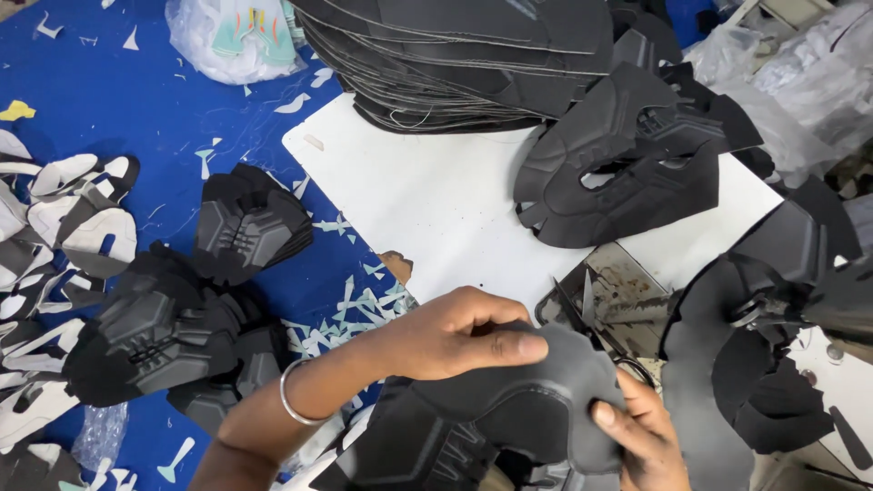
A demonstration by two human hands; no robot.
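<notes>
The black shoe-upper piece is gripped at its top edge by the left hand, thumb pressed flat on it, and pinched at its lower right corner by the right hand. Just beyond the right hand, scissors are seen on a white board. Left of the left hand, moulded black uppers are piled on a blue table.

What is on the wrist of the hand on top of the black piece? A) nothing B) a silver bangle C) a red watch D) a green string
B: a thin silver bangle circles the wrist of the left hand, which presses on the black shoe piece.
</notes>
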